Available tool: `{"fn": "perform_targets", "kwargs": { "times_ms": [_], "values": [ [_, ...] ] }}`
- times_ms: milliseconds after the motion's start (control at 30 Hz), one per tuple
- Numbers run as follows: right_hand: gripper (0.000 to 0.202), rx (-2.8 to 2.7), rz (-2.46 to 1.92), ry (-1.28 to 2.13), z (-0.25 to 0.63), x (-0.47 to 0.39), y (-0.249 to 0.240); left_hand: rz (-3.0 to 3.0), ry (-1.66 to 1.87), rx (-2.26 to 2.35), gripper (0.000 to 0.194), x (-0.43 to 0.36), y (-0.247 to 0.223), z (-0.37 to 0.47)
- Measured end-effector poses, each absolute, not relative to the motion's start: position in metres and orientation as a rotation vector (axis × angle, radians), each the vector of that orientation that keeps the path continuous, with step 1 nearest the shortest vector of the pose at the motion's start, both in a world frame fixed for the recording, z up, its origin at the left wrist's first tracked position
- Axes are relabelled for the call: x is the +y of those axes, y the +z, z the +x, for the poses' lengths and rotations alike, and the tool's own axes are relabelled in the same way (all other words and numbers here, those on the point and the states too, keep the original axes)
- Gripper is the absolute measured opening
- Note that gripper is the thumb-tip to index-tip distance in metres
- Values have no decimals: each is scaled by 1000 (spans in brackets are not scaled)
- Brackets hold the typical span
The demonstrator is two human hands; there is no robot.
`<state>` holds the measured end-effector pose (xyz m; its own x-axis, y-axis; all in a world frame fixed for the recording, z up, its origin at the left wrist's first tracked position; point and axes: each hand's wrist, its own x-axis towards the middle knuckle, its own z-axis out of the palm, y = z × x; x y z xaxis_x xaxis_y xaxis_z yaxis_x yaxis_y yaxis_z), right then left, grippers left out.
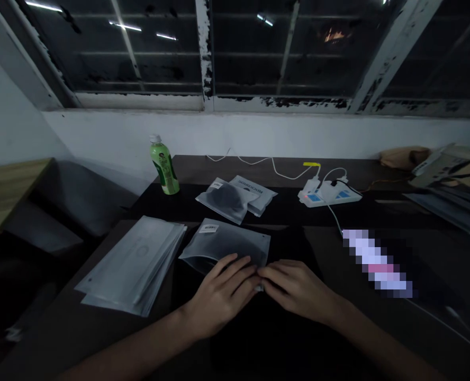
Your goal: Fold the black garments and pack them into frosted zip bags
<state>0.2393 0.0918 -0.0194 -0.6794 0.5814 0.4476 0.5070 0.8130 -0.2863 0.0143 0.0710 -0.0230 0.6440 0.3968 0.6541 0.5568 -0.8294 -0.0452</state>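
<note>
A frosted plastic zip bag (pixel 235 238) with a white barcode label and something dark inside lies in front of me. Its near edge gapes at the left. My left hand (pixel 225 293) grips that edge near the right end, fingers bent over the top and the thumb hidden. Right beside it, fingertips almost touching, my right hand (pixel 296 288) pinches the near right corner of the bag. A small bit of the corner shows beneath the fingers. Left of the hands rests a stack of flat frosted bags (pixel 134 264).
Behind lie another filled bag (pixel 223 201) and a printed packet (pixel 259 193). A green bottle (pixel 164 166) stands at the back left. A white power strip (pixel 330 194) with cables sits back right, near a pixelated phone-like object (pixel 376 262). Brown packaging (pixel 404 157) is far right.
</note>
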Motion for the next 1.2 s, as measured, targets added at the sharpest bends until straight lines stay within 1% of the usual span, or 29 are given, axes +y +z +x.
{"fn": "perform_targets", "kwargs": {
  "times_ms": [67,233,467,567,667,700,767,867,933,967,1100,1200],
  "values": [
    [16,-2485,-765,116,237,88,-21,-2645,-981,-768,17,73,-29,12],
    [20,-2539,-726,2,239,86,-18,-2644,-911,-702,19,76,-26,8],
    [26,-2521,-689,-90,249,88,-3,-2440,-928,-472,5,79,-5,-1],
    [23,-2393,-837,-106,266,97,2,-2394,-977,-600,8,86,3,-14],
    [9,-2262,-932,-29,270,98,5,-2416,-984,-747,12,91,7,-19],
    [8,-2261,-917,-4,266,95,4,-2437,-980,-753,12,90,7,-17],
    [16,-2319,-843,16,253,87,-1,-2481,-984,-725,12,88,4,-11],
    [11,-2437,-746,24,233,75,-14,-2541,-1008,-678,14,81,-5,-2],
    [18,-2466,-721,1,227,72,-21,-2569,-1024,-648,15,77,-10,1],
    [19,-2456,-722,-36,226,71,-23,-2577,-1028,-641,15,76,-11,1],
    [11,-2383,-730,-197,230,73,-22,-2596,-1030,-627,18,76,-15,1],
    [14,-2416,-694,-117,231,73,-21,-2614,-1026,-627,19,75,-17,1]
  ]
}}
